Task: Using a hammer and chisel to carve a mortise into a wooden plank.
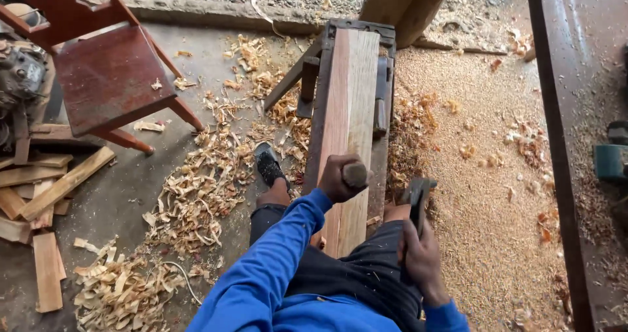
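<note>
Here, the left hand [337, 178] is wrapping its fingers shut around a short round wooden handle [355, 174] over the long reddish plank [347, 109] running toward twelve o'clock, while the right hand [422, 260], at four o'clock, is clenching a dark metal tool [417, 198].

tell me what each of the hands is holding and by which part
The left hand grips the rounded wooden handle of a tool set against the plank. The right hand holds a dark hammer-like tool by its handle, head up.
</note>
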